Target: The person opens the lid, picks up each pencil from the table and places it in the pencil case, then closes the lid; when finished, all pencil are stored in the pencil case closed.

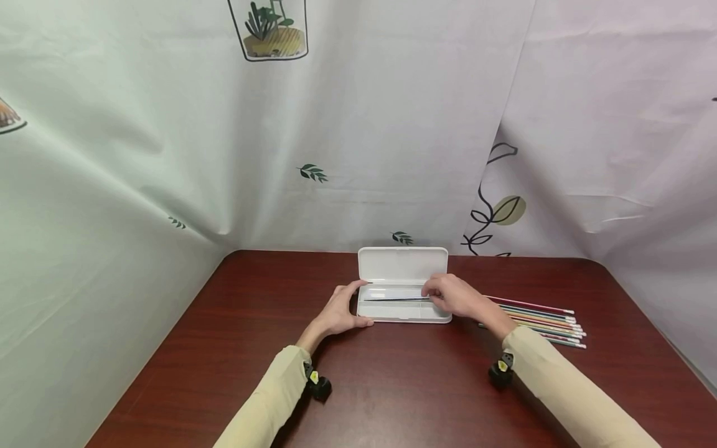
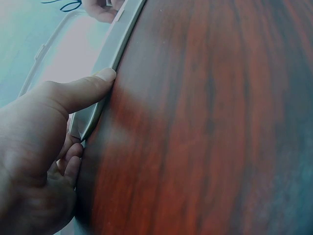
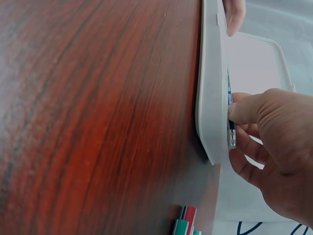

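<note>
A white pencil case (image 1: 403, 311) lies on the table with its lid (image 1: 402, 264) raised at the back. My left hand (image 1: 338, 311) grips the left end of the case, the thumb along its front wall and the fingers around the end. Over the right part of the case, my right hand (image 1: 455, 295) pinches a dark pencil (image 3: 232, 132) near its silver ferrule. That pencil lies lengthwise over the tray, its far end pointing left. In the left wrist view, the thumb (image 2: 88, 90) presses the case's rim.
Several coloured pencils (image 1: 546, 323) lie spread to the right of the case, partly behind the right forearm. A dark red-brown wooden table (image 1: 414, 392) carries everything. Behind it hangs a pale printed curtain (image 1: 392, 124).
</note>
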Tool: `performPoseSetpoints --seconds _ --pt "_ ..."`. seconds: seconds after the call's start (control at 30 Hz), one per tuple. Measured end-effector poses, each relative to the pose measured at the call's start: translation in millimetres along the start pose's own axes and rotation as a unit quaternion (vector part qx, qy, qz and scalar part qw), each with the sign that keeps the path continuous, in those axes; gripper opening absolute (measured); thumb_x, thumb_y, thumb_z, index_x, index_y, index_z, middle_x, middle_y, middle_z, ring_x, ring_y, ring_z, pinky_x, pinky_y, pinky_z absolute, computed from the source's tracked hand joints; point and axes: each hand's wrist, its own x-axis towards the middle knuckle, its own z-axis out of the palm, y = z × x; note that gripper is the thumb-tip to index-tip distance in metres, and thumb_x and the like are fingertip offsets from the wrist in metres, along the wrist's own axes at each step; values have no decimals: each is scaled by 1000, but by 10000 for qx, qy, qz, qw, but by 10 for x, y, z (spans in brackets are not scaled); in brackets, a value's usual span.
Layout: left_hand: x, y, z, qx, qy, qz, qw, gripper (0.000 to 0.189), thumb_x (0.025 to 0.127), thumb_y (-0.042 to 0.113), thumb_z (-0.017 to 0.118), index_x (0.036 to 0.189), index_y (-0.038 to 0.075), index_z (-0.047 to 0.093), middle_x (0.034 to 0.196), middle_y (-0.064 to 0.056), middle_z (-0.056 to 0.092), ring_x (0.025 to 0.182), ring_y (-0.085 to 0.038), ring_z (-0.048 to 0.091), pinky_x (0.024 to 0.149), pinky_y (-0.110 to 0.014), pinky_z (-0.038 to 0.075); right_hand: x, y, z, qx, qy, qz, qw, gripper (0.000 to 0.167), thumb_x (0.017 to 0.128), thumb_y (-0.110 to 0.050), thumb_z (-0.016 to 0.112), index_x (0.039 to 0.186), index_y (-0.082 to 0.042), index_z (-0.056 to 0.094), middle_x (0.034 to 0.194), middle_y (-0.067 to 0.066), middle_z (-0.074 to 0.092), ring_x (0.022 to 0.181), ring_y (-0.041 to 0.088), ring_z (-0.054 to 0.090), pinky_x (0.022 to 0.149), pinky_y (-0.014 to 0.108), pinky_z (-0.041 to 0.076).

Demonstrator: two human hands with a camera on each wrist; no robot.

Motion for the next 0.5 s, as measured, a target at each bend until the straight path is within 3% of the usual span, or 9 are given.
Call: performPoseSetpoints --seconds 0.2,0.37,0.5 --pt "7 0 -11 28 -18 1 10000 89 70 22 92 145 13 47 132 -18 52 125 -32 44 102 -48 39 -21 2 -28 85 85 -49 9999 18 85 8 67 95 -4 74 90 4 66 79 16 59 70 34 51" --pt "14 -13 0 10 -10 -36 10000 89 70 22 92 145 14 47 133 -18 51 126 -32 44 102 -48 39 -93 27 -106 171 619 -250 9976 17 83 9 67 94 -2 73 89 5 67 78 17 59 70 36 50" --pt "23 -23 12 10 -26 -57 10000 89 70 23 92 146 14 47 134 -17 51 126 -31 44 103 -48 39 -261 80 -200 74 1134 -372 9928 17 82 11 68 93 -1 72 87 4 66 75 15 58 66 36 50"
